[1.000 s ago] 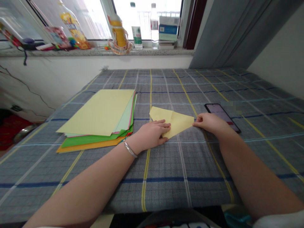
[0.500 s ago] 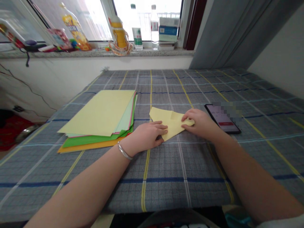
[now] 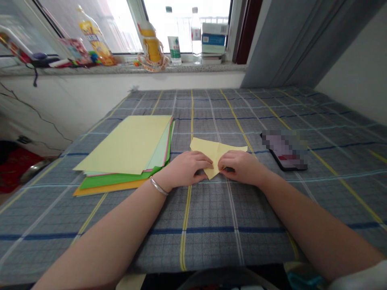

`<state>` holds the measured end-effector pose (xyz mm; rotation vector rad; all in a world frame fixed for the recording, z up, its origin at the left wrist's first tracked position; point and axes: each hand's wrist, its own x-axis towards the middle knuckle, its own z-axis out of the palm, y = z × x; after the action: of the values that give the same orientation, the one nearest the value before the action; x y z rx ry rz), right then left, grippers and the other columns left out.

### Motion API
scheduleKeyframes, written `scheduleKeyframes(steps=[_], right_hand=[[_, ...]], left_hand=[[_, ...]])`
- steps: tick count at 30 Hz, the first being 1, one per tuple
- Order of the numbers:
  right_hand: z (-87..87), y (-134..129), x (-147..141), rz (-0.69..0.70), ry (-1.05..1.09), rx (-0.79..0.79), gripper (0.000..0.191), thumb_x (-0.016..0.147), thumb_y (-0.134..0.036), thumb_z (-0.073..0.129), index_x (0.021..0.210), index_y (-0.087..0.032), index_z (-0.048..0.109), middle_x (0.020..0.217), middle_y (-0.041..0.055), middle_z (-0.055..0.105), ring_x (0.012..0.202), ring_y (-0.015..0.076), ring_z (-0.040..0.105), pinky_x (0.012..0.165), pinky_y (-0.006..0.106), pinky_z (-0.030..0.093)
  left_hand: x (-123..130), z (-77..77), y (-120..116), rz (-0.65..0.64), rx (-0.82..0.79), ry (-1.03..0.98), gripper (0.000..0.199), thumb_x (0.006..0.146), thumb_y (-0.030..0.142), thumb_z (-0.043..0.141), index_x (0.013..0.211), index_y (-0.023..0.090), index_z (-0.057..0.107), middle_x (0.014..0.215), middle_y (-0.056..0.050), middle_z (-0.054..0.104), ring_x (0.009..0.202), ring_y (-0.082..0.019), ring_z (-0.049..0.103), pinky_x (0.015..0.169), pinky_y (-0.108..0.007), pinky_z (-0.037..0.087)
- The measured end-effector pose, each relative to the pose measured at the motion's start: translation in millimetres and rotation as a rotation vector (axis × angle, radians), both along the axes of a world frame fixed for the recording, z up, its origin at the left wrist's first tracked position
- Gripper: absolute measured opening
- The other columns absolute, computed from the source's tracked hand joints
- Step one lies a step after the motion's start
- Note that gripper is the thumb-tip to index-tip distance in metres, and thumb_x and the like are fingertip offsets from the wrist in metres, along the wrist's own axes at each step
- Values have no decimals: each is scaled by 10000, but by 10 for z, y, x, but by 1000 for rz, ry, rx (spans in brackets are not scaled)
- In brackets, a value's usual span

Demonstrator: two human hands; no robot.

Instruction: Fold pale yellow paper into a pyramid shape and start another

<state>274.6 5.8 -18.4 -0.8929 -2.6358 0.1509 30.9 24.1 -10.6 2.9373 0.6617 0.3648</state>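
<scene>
A folded piece of yellow paper (image 3: 214, 150) lies on the plaid cloth, with a crease down its middle and a point toward me. My left hand (image 3: 189, 168) grips its lower left edge, thumb and fingers pinched at the paper. On the opposite edge, my right hand (image 3: 238, 166) pinches the paper close to the lower point, its fingers curled. The two hands are a short gap apart. Fingers cover parts of both lower edges.
Left of my hands is a stack of coloured paper (image 3: 127, 141), pale yellow on top. A phone (image 3: 284, 155) lies to the right on the plaid tablecloth (image 3: 208, 225). Bottles, a yellow flask (image 3: 151, 44) and boxes (image 3: 214, 38) line the windowsill behind.
My right hand has moved left and inward along the paper's edge, from its right corner to near the lower point. My left hand has barely moved.
</scene>
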Motion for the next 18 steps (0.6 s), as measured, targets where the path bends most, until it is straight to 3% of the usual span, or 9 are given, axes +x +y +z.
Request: scheduleKeyframes(steps=[6, 11, 18], right_hand=[[-6, -12, -13, -115, 86, 48, 109, 852, -178, 538, 823, -211, 638, 860, 30, 700, 850, 179, 616, 764, 292, 428], [-8, -30, -37, -220, 159, 106, 103, 844, -164, 539, 832, -220, 625, 895, 27, 701, 870, 184, 621, 764, 295, 433], [-20, -61, -148, -198, 183, 202, 131, 901, -245, 544, 804, -227, 630, 887, 27, 714, 859, 185, 625, 756, 302, 436]], left_hand=[[23, -14, -26, -2, 77, -71, 283, 890, 415, 621, 1065, 193, 638, 1103, -54, 681, 1006, -196, 631, 893, -330, 483], [111, -38, -85, 72, 135, -281, 192, 972, 313, 507, 912, 187, 639, 948, -30, 700, 872, -137, 632, 792, -265, 488], [174, -69, -109, 147, 112, -375, 212, 968, 313, 508, 843, 172, 603, 887, -37, 688, 829, -135, 624, 772, -269, 505]])
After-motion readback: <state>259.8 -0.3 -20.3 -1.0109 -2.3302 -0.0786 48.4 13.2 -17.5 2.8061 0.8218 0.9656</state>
